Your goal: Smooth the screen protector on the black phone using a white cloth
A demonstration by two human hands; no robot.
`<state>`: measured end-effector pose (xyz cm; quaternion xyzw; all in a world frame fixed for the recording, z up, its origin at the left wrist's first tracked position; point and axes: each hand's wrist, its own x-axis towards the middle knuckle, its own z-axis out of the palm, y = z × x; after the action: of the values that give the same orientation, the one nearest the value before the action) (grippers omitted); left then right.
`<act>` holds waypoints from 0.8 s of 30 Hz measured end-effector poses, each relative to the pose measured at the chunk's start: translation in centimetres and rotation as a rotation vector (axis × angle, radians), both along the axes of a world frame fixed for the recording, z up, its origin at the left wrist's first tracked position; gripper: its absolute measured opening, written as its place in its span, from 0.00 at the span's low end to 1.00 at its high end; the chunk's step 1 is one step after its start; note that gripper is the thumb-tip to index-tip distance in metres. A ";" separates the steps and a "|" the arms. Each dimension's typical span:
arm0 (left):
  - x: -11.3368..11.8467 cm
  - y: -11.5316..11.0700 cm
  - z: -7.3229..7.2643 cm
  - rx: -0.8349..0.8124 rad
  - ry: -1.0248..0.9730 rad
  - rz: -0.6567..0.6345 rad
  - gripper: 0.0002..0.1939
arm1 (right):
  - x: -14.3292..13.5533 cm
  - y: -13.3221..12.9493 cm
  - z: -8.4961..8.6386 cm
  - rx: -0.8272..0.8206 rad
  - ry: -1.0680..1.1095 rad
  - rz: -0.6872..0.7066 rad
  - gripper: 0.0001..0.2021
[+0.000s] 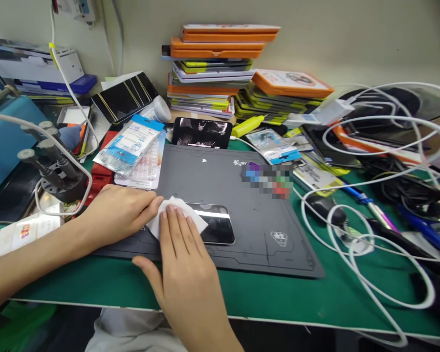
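Observation:
A smartphone with a dark, shiny surface lies on the grey work mat, its left part covered. Over that part is a white wipe, pressed down by the straight, close-set fingers of my right hand; its thumb points out to the left. My left hand is closed at the phone's left end, thumb against the wipe's upper left edge. Its curled fingers are mostly hidden, so what they grip cannot be seen.
Behind the mat stand a propped phone and stacked orange and yellow boxes. Plastic packets and a tool holder are on the left. Looped white cables and a blue pen lie right. The green table's front edge is near me.

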<state>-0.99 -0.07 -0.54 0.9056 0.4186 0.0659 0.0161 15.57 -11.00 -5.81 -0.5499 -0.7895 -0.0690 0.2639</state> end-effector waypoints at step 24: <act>-0.2 0.0 0.1 0.074 -0.040 -0.023 0.24 | 0.0 -2.0 -0.1 0.054 -0.011 0.090 0.31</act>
<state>-1.15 -0.09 -0.48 0.9088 0.4052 0.0994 -0.0083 15.56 -12.98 -5.91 -0.5062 -0.8127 -0.0812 0.2769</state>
